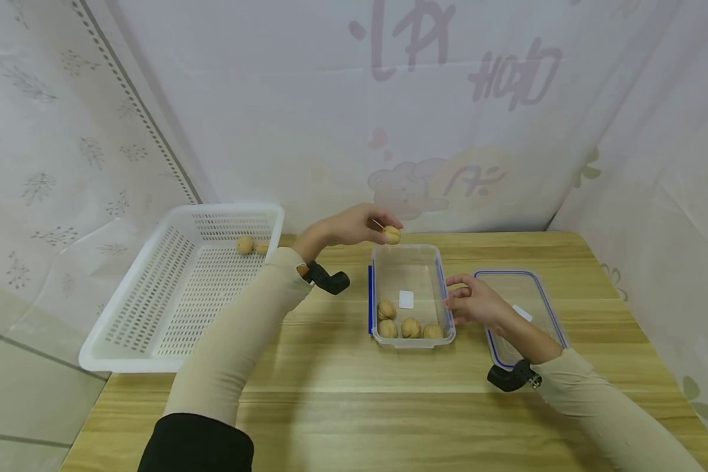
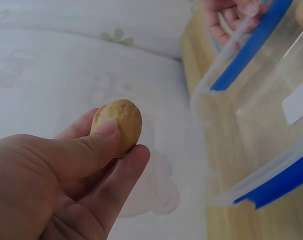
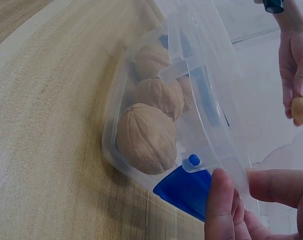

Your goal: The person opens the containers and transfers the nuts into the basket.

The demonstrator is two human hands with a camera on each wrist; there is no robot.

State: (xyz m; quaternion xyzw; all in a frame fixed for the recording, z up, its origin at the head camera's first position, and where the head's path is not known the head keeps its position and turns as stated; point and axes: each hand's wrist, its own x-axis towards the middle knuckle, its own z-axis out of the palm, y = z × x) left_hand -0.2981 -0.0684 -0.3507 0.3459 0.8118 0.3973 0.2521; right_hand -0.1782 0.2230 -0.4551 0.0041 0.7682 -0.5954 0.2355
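Pinched between the thumb and fingers of my left hand (image 1: 356, 225) is a walnut (image 2: 119, 125), held above the far end of a clear plastic food container (image 1: 413, 262). Several walnuts (image 3: 147, 138) lie inside the container, along its near end and near left corner. My right hand (image 1: 478, 301) is at the container's right side, and its thumb and fingers pinch the side wall near the rim, as the right wrist view shows. A blue side clip (image 3: 186, 192) hangs below those fingers. A white label (image 1: 406, 299) is on the container's bottom.
On the left stands a white perforated basket (image 1: 136, 288), with walnuts (image 1: 244, 245) near its far right corner. The container's lid (image 1: 510, 288), with a blue seal, lies on the wooden table (image 1: 366, 406) partly under my right forearm. Printed cloth (image 1: 318, 131) hangs behind the table.
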